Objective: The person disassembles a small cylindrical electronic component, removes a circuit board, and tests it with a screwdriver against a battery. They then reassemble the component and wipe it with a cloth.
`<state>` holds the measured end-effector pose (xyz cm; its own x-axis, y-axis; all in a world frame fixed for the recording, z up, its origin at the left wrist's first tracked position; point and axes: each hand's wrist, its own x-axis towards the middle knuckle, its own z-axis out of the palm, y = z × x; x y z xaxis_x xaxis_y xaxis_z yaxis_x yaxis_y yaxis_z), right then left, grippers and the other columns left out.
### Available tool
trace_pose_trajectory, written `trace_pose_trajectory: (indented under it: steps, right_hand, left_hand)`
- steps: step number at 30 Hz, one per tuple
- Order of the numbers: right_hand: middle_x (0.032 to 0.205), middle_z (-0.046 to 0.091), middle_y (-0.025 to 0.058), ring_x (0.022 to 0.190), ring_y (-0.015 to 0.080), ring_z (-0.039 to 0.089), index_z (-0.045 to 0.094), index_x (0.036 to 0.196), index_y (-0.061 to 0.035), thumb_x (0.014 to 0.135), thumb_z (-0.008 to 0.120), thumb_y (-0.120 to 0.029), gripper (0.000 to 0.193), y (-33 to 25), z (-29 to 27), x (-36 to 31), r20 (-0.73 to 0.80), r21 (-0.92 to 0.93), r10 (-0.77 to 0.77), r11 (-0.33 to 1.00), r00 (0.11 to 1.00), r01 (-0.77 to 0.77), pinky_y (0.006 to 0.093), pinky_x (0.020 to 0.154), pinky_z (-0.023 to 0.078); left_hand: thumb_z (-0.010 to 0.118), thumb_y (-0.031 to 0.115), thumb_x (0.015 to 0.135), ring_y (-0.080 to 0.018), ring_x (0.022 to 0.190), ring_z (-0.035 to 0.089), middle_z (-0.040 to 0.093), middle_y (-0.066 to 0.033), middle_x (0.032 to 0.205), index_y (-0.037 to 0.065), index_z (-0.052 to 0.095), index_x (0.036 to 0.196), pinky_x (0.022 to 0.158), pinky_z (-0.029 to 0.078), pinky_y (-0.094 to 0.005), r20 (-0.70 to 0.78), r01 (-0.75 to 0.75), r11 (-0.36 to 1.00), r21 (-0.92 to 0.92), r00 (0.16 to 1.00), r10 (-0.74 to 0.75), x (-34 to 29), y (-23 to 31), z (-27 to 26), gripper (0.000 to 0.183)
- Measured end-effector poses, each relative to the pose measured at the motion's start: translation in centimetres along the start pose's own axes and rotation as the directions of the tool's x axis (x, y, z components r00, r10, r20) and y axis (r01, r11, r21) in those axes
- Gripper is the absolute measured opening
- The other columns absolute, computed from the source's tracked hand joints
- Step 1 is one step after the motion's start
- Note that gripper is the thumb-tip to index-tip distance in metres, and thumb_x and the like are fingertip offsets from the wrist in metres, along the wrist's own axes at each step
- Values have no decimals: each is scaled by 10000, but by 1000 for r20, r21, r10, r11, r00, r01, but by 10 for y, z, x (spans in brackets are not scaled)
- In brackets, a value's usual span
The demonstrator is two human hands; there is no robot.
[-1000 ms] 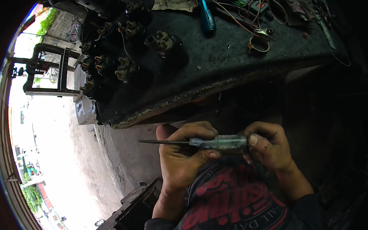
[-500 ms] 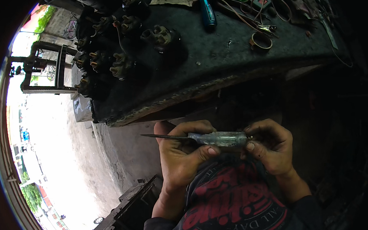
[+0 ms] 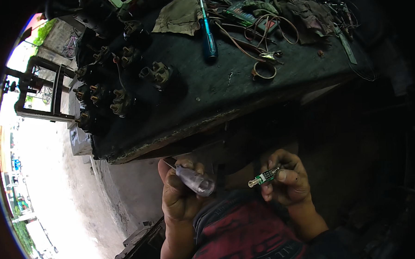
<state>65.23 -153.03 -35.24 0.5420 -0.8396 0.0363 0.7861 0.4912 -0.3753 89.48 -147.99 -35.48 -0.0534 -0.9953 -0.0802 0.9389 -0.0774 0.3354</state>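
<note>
where bright light falls on the left, pale ground (image 3: pixel 76 191) stretches away beside the bench (image 3: pixel 206 92), whose dark top takes up the far side and ends in a rough near edge. a dark metal frame (image 3: pixel 58 89) stands left of the bench. at the near side, in the middle, is the person's shirt (image 3: pixel 249 234), dark with red print.

both hands are in front of the shirt, short of the bench's near edge and well apart. the left hand (image 3: pixel 177 193) has its fingers curled round a clear handle (image 3: pixel 193 180), which tilts with its open end toward the right and a thin shaft (image 3: pixel 169 163) pointing far and left. the right hand (image 3: pixel 291 183) pinches the right end of a small green board (image 3: pixel 266 176) between thumb and forefinger, the other fingers bent in below; the board's metal tip points left, toward the handle, without touching it.

on the bench, dark parts (image 3: pixel 121 104) with metal posts cluster at the left. a tan sheet (image 3: pixel 177 15) lies far back, just left of a blue screwdriver (image 3: pixel 208 41). right of that are tangled wires (image 3: pixel 234 42) and, nearer, a ring (image 3: pixel 255 73).
</note>
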Motion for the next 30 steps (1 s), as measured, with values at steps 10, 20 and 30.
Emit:
trace_pose_trajectory:
  steps: [10,20,30]
  right_hand:
    - [849,650,233,724,271,704,551,1132,86,929,588,-60,252,7,2,-3,-112,47,48,998,993,-43,377,589,637]
    - [878,676,235,718,264,714,553,1124,84,934,579,-70,246,12,1,0,-85,3,41,999,996,-41,360,604,635]
    - [894,687,241,697,257,716,548,1140,77,943,582,-79,254,15,-2,2,-96,0,34,999,995,-34,346,593,628]
  left_hand:
    - [672,457,942,-172,745,552,552,-118,984,-2,537,1194,563,467,-251,80,165,959,-228,985,-151,-9,-9,2,540]
    - [659,470,931,-153,743,577,581,-126,1036,-4,538,1211,563,536,-215,150,254,888,-383,966,-212,-12,-11,-5,564]
    - [585,563,942,-155,663,598,606,-127,943,35,550,1148,551,515,-248,83,140,963,-229,989,-124,-14,-10,4,568]
